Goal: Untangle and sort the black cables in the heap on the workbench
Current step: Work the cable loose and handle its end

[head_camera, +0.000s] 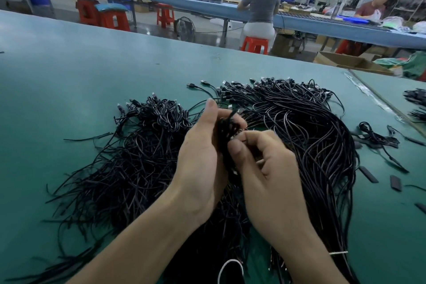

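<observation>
A big heap of thin black cables (pixel 129 163) with small plugs covers the middle of the green workbench (pixel 69 71). On its right side lies a straighter, combed-out sheaf of cables (pixel 322 140) with plug ends at the far side. Above the middle of the heap, my left hand (pixel 202 159) grips a small bunch of cables (pixel 227 129), thumb raised. My right hand (pixel 265 163) is close against it, fingers curled, pinching strands of the same bunch. The lower part of the bunch is hidden behind my hands.
Loose black cable pieces and short flat black strips (pixel 368 174) lie at the right. Another cable pile (pixel 415 104) sits on the adjoining table beyond a taped seam (pixel 373 99). A white loop (pixel 230 270) lies near the front edge. People work at a far bench with red stools.
</observation>
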A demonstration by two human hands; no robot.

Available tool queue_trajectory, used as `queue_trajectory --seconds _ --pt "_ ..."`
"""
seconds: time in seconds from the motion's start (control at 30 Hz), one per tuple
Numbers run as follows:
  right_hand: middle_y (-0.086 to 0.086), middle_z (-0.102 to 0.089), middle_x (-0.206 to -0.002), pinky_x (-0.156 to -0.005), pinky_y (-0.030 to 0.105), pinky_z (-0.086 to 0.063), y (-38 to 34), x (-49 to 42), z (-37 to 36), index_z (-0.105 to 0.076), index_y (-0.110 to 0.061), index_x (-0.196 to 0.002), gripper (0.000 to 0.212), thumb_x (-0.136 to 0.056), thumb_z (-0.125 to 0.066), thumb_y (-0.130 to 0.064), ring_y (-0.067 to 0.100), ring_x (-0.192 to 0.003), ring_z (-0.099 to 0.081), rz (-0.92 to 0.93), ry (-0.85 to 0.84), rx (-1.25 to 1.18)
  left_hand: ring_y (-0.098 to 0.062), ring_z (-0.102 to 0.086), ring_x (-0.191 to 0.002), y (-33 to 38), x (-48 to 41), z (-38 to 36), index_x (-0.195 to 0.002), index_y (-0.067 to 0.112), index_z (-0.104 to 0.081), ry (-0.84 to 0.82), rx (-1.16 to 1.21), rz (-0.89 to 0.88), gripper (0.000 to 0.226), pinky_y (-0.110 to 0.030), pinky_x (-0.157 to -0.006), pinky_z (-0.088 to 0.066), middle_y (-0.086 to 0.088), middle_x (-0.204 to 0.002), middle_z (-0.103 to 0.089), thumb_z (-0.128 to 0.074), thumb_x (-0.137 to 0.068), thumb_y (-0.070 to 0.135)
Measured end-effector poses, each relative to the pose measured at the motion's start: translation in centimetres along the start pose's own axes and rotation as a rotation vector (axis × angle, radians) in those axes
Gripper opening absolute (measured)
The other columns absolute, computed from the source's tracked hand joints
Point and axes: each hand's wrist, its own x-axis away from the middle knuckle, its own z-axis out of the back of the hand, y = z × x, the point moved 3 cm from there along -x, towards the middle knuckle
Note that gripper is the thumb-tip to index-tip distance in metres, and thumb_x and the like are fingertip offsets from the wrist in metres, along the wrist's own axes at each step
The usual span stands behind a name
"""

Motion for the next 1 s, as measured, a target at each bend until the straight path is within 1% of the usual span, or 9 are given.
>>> queue_trajectory --seconds 0.17,0.27,0.33,0.5,0.6,0.67,0.8,0.9,1.0 --pt "0.007 -0.068 -0.077 -0.062 0.028 -0.046 0.8 0.2 -0.7 -0.071 -0.006 -0.088 0.018 -0.097 -0.06 -0.016 0.012 -0.068 -0.057 -0.264 -0.119 -0.362 -0.007 -0.06 -0.087 0.8 0.2 0.5 -0.053 0.025 -0.063 -0.093 -0.232 -0.373 0.037 -0.025 -0.085 -0.044 0.006 -0.086 -0.067 -0.062 -0.089 0.034" --pt "0.011 -0.066 -0.074 -0.058 0.019 -0.047 1.0 -0.2 0.3 -0.072 -0.005 -0.086 0.022 -0.098 -0.057 -0.016 0.009 -0.066 -0.056 -0.314 -0.075 -0.494 -0.006 -0.063 -0.112 0.3 0.4 0.0 -0.101 0.025 -0.071 -0.173 -0.48 -0.48 0.013 -0.026 -0.095 -0.05 0.007 -0.114 -0.071 -0.061 -0.092 0.022" --pt "0.0 -0.07 -0.073 -0.06 0.016 -0.05 0.9 -0.5 1.2 -0.073 -0.01 -0.08 0.026 -0.099 -0.055 -0.012 0.005 -0.068 -0.062 -0.253 -0.024 -0.463 -0.012 -0.061 -0.12 -0.4 0.3 0.0 -0.124 0.02 -0.059 -0.172 -0.505 -0.444 0.035 -0.03 -0.102 -0.048 0.003 -0.123 -0.068 -0.063 -0.09 0.012" --pt "-0.002 -0.072 -0.089 -0.071 0.03 -0.056 0.8 -0.9 2.3 -0.073 -0.025 -0.091 0.011 -0.095 -0.064 -0.024 0.013 -0.08 -0.068 -0.077 0.048 -0.112 -0.025 -0.065 -0.11 0.1 0.3 0.1 -0.101 0.015 -0.073 -0.205 -0.255 -0.355 0.031 -0.033 -0.096 -0.047 -0.013 -0.108 -0.072 -0.054 -0.084 0.031" --pt "0.001 -0.068 -0.086 -0.058 0.023 -0.048 0.9 -0.9 2.1 -0.07 -0.025 -0.086 0.011 -0.094 -0.063 -0.027 0.004 -0.065 -0.06 -0.069 0.068 -0.056 -0.027 -0.066 -0.108 0.3 0.2 0.4 -0.086 0.017 -0.075 -0.174 -0.251 -0.362 0.041 -0.037 -0.099 -0.044 -0.015 -0.101 -0.073 -0.048 -0.094 0.047" --pt "0.003 -0.061 -0.076 -0.046 0.023 -0.04 0.9 -0.8 2.0 -0.068 -0.019 -0.085 0.014 -0.096 -0.06 -0.022 0.002 -0.05 -0.051 -0.06 0.061 -0.097 -0.022 -0.069 -0.105 0.2 0.1 0.3 -0.074 0.022 -0.073 -0.146 -0.339 -0.402 0.038 -0.034 -0.1 -0.046 -0.011 -0.096 -0.075 -0.046 -0.098 0.034" --pt "0.004 -0.057 -0.074 -0.045 0.018 -0.036 1.3 -0.8 2.2 -0.068 -0.017 -0.088 0.015 -0.099 -0.058 -0.02 0.003 -0.043 -0.046 -0.025 0.048 -0.091 -0.015 -0.067 -0.108 -0.1 -0.1 0.4 -0.078 0.026 -0.07 -0.101 -0.554 -0.472 0.007 -0.03 -0.093 -0.051 0.004 -0.109 -0.072 -0.073 -0.083 0.03" --pt "0.003 -0.067 -0.086 -0.064 0.023 -0.049 1.7 -1.2 2.7 -0.07 -0.025 -0.086 0.016 -0.097 -0.06 -0.018 0.008 -0.07 -0.062 -0.01 0.066 -0.044 -0.01 -0.06 -0.094 -0.2 -0.3 1.3 -0.081 0.039 -0.062 0.001 -0.634 -0.436 0.022 -0.031 -0.082 -0.05 0.012 -0.108 -0.062 -0.077 -0.067 0.046" --pt "-0.004 -0.066 -0.085 -0.062 0.019 -0.046 1.7 -1.6 3.5 -0.07 -0.027 -0.083 0.015 -0.094 -0.063 -0.019 0.004 -0.067 -0.058 -0.021 0.057 -0.077 -0.006 -0.045 -0.069 -0.1 -0.5 1.6 -0.092 0.039 -0.059 -0.027 -0.645 -0.381 0.036 -0.021 -0.06 -0.041 0.014 -0.082 -0.052 -0.082 -0.065 0.042"
